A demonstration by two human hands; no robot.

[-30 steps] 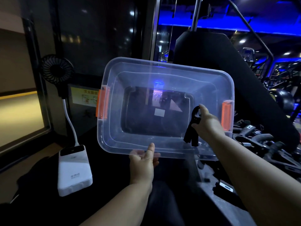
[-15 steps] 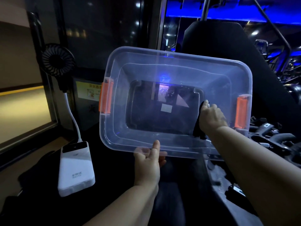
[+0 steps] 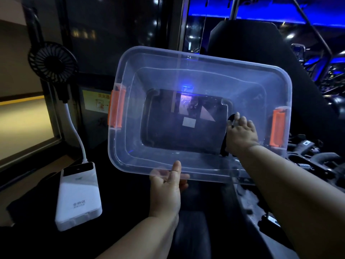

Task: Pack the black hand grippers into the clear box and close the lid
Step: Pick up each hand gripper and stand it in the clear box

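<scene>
Barely begun: the left hand (image 3: 166, 187) pinches the clear box's (image 3: 130, 161) near rim, the right hand (image 3: 240, 135) curls its fingers round seemingly the first black gripper (image 3: 224, 146) inside, spare grippers (image 3: 313, 157) wait, and the lid is off.

The hand gripper (image 3: 223, 147) is in the box (image 3: 186, 58), at its right side. The power bank (image 3: 78, 199) lies left of the box.

We record the clear box (image 3: 128, 146) mid-frame: left hand (image 3: 166, 189) grips its lower rim, right hand (image 3: 241, 136) holds a black gripper (image 3: 223, 148) inside.
</scene>
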